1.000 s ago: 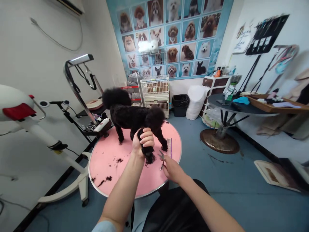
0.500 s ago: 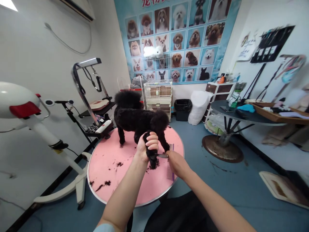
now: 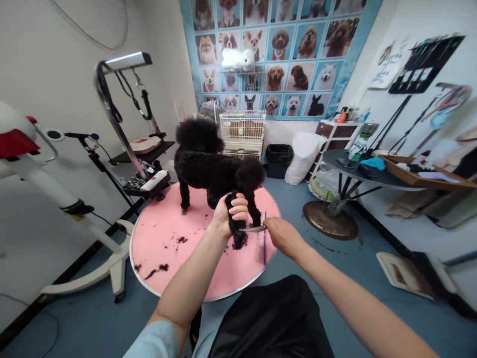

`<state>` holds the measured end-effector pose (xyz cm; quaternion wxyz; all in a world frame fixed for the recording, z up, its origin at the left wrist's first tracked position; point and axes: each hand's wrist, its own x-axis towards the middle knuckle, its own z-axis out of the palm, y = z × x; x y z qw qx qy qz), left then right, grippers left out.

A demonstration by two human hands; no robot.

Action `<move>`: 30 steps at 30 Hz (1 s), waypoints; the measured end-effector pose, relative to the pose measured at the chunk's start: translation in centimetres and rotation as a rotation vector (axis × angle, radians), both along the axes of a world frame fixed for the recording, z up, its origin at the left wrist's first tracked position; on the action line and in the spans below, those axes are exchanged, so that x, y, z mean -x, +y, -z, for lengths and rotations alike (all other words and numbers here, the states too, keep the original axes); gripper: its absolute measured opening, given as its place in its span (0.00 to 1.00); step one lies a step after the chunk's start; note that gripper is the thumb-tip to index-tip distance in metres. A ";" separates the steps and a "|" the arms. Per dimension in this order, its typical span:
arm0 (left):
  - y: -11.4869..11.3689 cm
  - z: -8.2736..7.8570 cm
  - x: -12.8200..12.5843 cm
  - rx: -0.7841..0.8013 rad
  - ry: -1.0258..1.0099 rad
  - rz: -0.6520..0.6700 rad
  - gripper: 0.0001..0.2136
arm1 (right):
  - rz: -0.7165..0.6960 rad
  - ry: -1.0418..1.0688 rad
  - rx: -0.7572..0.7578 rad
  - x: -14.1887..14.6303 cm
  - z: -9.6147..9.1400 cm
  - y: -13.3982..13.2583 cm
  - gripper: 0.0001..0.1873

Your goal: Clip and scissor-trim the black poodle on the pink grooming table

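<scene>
A black curly-coated dog (image 3: 208,171) stands on a round pink table (image 3: 164,223), its head at the far left and its rump towards me. My left hand (image 3: 233,214) is wrapped round one of its legs, lifted and bent out. Just below those fingers hangs the dog's paw (image 3: 239,239). My right hand (image 3: 281,233) grips scissors (image 3: 255,229), whose blades point left against the fur by the paw; their handles are hidden in my fist. Under the right hand a comb with a purple spine (image 3: 265,248) lies on the table. Tufts of cut black hair (image 3: 163,267) are scattered to the left.
A grooming arm with loops (image 3: 122,64) rises at the left, beside a tool tray (image 3: 136,183) and a white stand dryer (image 3: 40,176). Behind the dog are wire cages (image 3: 242,130) and a black bin (image 3: 279,154). A dark round table (image 3: 331,158) stands at right.
The view has tilted down and shifted slightly, so the room sits higher in it. The left hand keeps its hold on the leg; the scissors remain beside the paw, a little higher along it.
</scene>
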<state>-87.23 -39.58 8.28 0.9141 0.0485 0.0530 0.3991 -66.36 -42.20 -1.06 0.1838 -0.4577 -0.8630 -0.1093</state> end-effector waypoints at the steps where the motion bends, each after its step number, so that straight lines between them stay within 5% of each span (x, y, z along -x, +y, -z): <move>1: 0.0 0.0 0.0 0.003 0.008 0.006 0.05 | 0.000 -0.031 -0.023 -0.4 -0.3 0.0 0.14; 15: 0.9 0.3 0.2 -0.015 0.124 0.061 0.10 | -0.014 -0.432 -0.409 -2.0 -6.4 -1.2 0.12; 30: 1.1 -0.3 -0.3 -0.016 0.257 0.038 0.14 | 0.009 -0.564 -0.421 -1.9 -9.8 -1.5 0.11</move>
